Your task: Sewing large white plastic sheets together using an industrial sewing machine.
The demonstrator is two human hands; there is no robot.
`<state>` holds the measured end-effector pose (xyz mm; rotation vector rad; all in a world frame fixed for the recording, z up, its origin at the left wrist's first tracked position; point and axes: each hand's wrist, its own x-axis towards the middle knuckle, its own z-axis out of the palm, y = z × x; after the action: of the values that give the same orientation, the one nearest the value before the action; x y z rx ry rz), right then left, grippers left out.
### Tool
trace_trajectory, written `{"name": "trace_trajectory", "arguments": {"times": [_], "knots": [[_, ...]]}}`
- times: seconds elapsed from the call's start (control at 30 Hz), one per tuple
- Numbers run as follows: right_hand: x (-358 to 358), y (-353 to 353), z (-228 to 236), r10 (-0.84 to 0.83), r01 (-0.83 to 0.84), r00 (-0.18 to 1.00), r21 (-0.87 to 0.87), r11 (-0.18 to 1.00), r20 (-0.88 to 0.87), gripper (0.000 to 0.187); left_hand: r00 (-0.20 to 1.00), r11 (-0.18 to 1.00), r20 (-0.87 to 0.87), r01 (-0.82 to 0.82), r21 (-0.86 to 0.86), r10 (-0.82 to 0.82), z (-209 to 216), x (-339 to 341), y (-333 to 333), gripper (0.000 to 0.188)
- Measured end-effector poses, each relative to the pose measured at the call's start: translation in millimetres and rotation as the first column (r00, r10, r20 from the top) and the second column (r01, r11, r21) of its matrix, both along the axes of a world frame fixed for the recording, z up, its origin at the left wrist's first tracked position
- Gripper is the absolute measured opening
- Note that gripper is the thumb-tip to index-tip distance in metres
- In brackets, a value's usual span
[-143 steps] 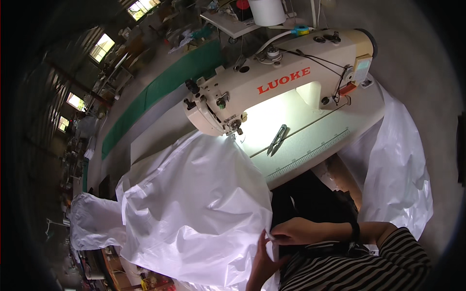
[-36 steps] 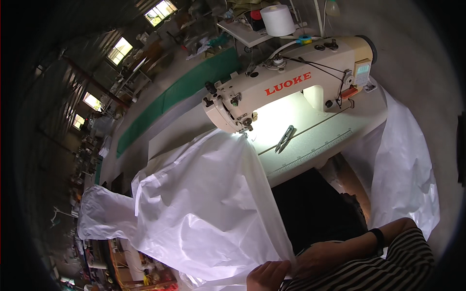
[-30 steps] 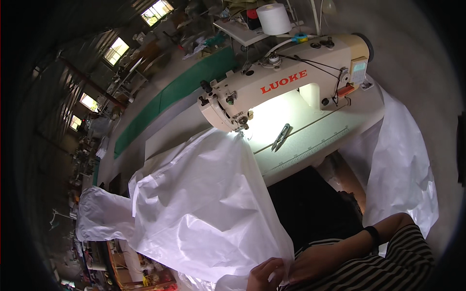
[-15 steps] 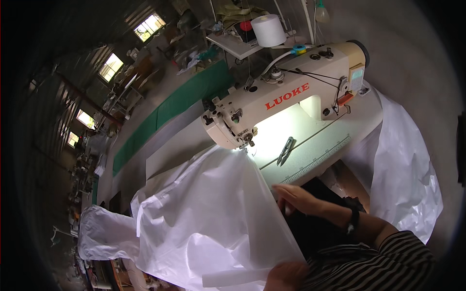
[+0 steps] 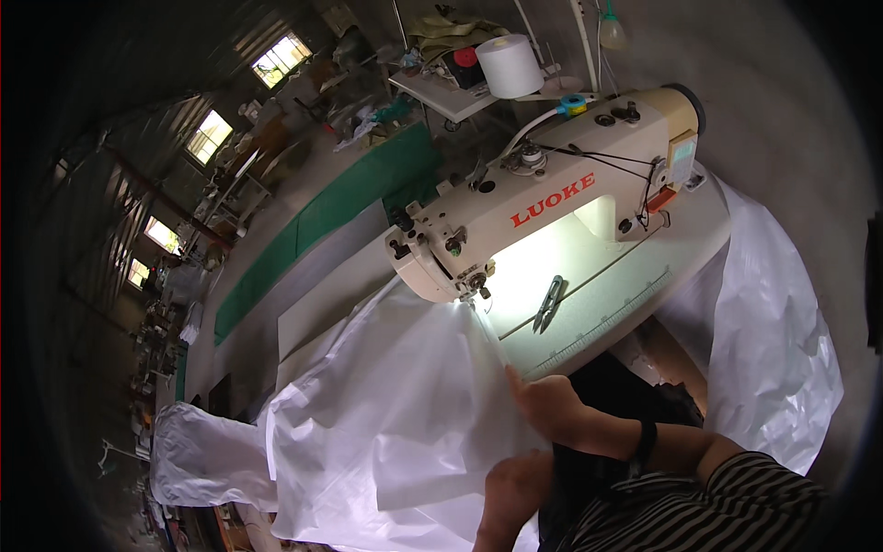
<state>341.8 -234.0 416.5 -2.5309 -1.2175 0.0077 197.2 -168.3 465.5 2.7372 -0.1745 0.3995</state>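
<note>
A large white, slightly glossy sheet of fabric [image 5: 368,405] runs from under the needle area of a sewing machine [image 5: 543,198] down toward me. Its right edge leads straight from the presser foot to my hands. My right hand [image 5: 549,405] is closed on that edge just below the machine bed, its forefinger lying along it. Lower down, my left hand [image 5: 517,483] has bent fingers at the same edge; the fingertips are partly hidden. Thread snips [image 5: 549,304] lie on the lit bed, right of the needle.
More white fabric [image 5: 773,340] hangs off the bed's right end. Another bunch [image 5: 207,455] droops at the left. Behind the machine are a white thread cone [image 5: 510,66] and a long green cloth strip [image 5: 322,221]. Windows and cluttered benches line the far left.
My right hand has moved left onto the sheet's edge and its fingers have curled. My left hand has come up from the lower rim along the edge. The view has shifted slightly.
</note>
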Motion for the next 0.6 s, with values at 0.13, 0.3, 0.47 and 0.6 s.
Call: {"name": "trace_trajectory", "arguments": {"times": [0.13,0.3,0.47,0.6], "knots": [[14.8,7.0,-3.6,0.011,-0.011,1.000,-0.026,1.000,0.001,0.050,0.998,0.999,0.036,-0.047,0.004,0.047,-19.4,29.3,19.5,0.008],[48.6,43.4,-24.6,-0.022,0.018,0.995,0.049,0.999,0.097,0.050,0.986,0.970,0.056,-0.166,0.175,0.158,-35.8,63.2,45.0,0.008],[84.1,61.9,-25.7,-0.023,0.017,0.989,0.047,0.999,0.144,0.047,0.966,0.931,0.101,-0.257,0.260,0.238,-53.7,98.8,56.7,0.009],[83.4,34.2,-1.5,0.140,-0.097,0.984,0.336,0.937,-0.105,0.041,0.933,0.945,0.284,-0.276,0.176,0.220,-41.1,99.5,56.4,0.027]]}}
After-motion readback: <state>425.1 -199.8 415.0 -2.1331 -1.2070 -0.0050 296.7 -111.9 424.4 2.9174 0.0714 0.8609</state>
